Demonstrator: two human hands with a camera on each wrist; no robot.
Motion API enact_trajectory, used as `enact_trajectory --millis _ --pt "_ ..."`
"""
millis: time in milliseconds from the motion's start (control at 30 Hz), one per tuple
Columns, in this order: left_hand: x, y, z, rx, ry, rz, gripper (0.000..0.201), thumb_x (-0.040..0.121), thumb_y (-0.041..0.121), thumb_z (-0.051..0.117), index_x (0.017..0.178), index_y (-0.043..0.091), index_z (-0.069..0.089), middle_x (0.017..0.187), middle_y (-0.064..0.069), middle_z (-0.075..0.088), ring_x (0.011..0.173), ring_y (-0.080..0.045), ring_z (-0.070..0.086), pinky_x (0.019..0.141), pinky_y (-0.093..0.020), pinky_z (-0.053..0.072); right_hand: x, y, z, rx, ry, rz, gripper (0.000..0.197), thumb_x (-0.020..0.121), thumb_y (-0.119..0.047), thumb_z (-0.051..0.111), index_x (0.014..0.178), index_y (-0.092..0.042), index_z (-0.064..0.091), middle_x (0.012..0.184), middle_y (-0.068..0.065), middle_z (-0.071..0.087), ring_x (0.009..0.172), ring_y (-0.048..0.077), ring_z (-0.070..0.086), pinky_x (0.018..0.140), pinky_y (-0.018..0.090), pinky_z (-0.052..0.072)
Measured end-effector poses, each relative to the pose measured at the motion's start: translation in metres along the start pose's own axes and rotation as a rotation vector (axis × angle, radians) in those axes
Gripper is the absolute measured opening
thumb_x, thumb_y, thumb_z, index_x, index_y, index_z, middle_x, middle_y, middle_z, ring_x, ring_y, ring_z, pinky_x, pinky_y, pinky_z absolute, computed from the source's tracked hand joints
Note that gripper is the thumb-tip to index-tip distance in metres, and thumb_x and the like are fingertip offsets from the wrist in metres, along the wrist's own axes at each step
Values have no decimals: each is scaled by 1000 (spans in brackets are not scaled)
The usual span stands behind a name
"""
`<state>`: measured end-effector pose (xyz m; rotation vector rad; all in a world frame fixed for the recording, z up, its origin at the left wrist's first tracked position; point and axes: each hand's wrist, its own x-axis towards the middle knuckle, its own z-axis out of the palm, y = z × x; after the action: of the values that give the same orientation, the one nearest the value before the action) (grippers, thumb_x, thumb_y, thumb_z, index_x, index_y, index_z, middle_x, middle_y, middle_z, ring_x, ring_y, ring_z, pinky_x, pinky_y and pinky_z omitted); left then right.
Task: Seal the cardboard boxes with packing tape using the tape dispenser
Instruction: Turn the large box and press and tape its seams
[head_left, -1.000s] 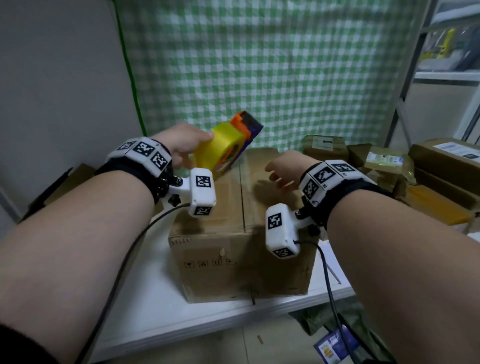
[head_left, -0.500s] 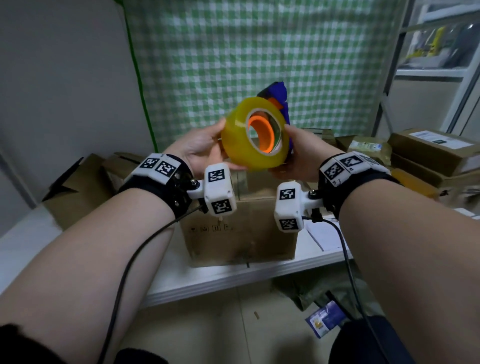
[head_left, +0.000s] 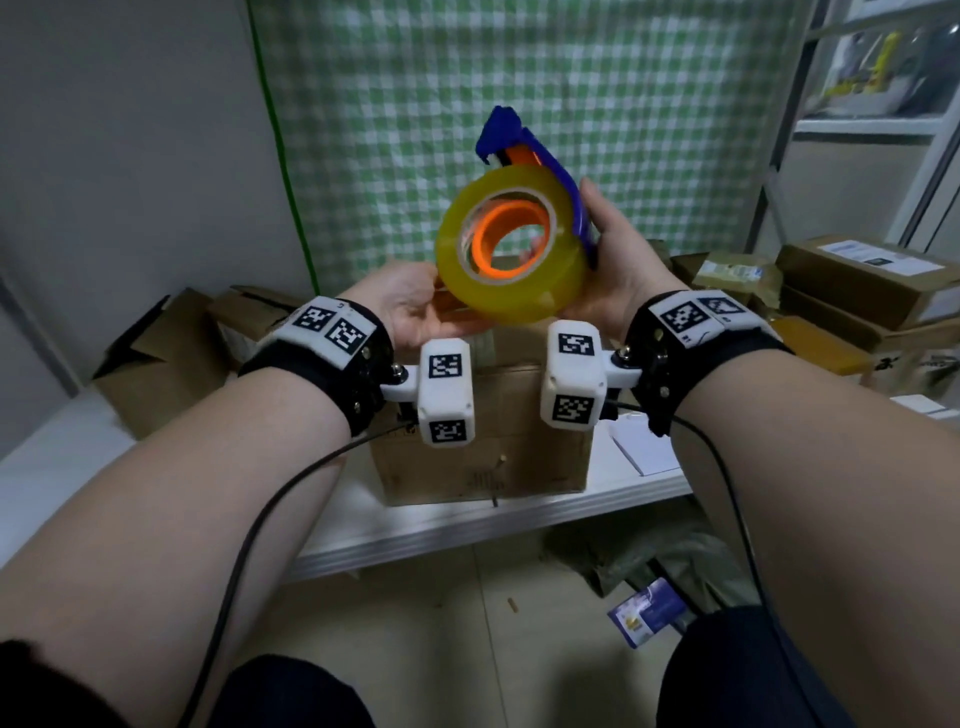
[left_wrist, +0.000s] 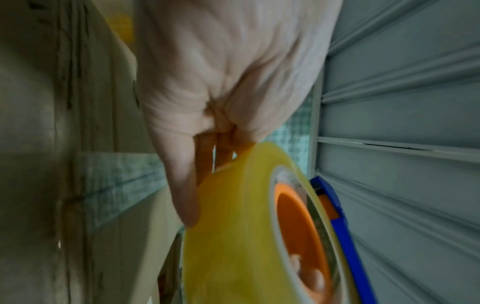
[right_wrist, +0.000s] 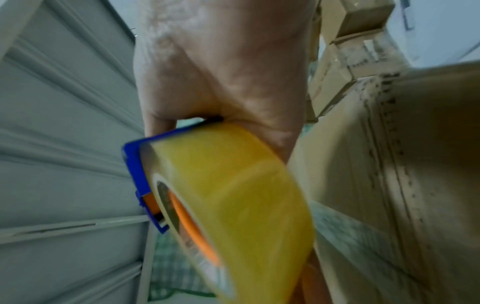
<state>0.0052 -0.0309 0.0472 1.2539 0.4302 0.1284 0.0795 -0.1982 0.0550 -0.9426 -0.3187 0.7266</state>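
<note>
The tape dispenser (head_left: 519, 296) is a blue frame (head_left: 561, 176) with an orange hub and a thick yellow roll. It is held up in the air above the brown cardboard box (head_left: 488, 452) on the white table. My right hand (head_left: 618, 249) grips the blue frame from the right side. My left hand (head_left: 410, 306) holds the roll from the lower left. In the left wrist view the thumb (left_wrist: 182, 185) lies on the roll (left_wrist: 233, 236), with fingers behind it. In the right wrist view the right hand (right_wrist: 221, 72) wraps the frame (right_wrist: 135, 168) beside the box (right_wrist: 389, 164).
Several cardboard parcels (head_left: 857, 275) are stacked on the table at the right. Flattened cartons (head_left: 156, 364) lie at the left. A sheet of paper (head_left: 644, 447) lies near the table's front edge (head_left: 467, 530). A green check curtain (head_left: 519, 78) hangs behind. Bags and a packet (head_left: 649, 613) lie on the floor.
A second ago my left hand alone held the dispenser low over the box. It has risen, my right hand has taken hold of its frame, and the blue end now points up.
</note>
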Motion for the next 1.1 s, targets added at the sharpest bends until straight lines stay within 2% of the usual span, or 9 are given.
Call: enact_trajectory --millis 67,133,267,433,500,633,933,1033,1100 --pt "-6 0 -3 83 58 2 16 98 10 46 93 5 60 79 -11 71 70 -24 71 62 -36 59 4 -4 0 -78 11 -79 54 94 -51 46 60 -16 67 53 2 63 45 16 61 50 26 54" --pt "-12 3 -8 139 121 30 12 97 12 48 92 7 58 85 -10 67 74 -23 68 58 -34 58 5 -8 -2 -281 27 -119 45 94 -48 49 63 -17 61 51 0 61 43 14 57 48 22 49" --pt "-15 7 -21 413 260 169 10 92 13 57 100 8 62 94 -6 63 84 -18 61 85 -35 54 7 -8 -9 -549 75 -128 33 88 -46 60 75 -16 63 59 2 63 49 15 56 51 22 50" --pt "-18 0 -33 1199 158 -2 77 77 29 75 144 22 38 150 -2 35 137 -25 33 108 -43 29 11 -2 -5 -620 107 -138 31 84 -44 66 78 -14 63 57 3 62 46 16 57 49 22 50" --pt "-15 -9 -37 1282 78 -102 90 73 34 78 147 23 29 154 -3 27 139 -27 29 107 -47 31 12 -1 -3 -654 112 -142 31 83 -44 67 79 -14 63 56 3 62 45 15 56 49 22 50" --pt "-6 -22 -41 1441 209 37 85 70 37 81 142 15 40 146 -4 43 132 -23 41 105 -36 37 15 -1 -3 -692 125 -160 33 80 -46 70 80 -13 66 57 3 64 47 16 58 50 24 50" --pt "21 -37 -44 1393 349 235 70 78 42 73 136 11 48 138 -6 51 126 -23 49 104 -36 41 37 7 -10 -741 304 -321 56 67 -53 78 96 -6 72 78 7 73 70 22 70 73 33 58" --pt "25 -27 -47 1070 424 319 39 89 39 59 105 5 67 100 -7 66 105 -30 60 83 -31 49 37 5 -11 -733 247 -304 47 70 -48 78 91 -6 72 76 8 72 67 21 68 74 34 58" --pt "25 -14 -46 666 455 288 38 96 36 47 80 4 59 75 -2 56 82 -28 59 64 -27 46 34 3 -11 -745 209 -280 43 68 -48 80 85 -10 71 75 9 72 66 22 68 76 36 58"
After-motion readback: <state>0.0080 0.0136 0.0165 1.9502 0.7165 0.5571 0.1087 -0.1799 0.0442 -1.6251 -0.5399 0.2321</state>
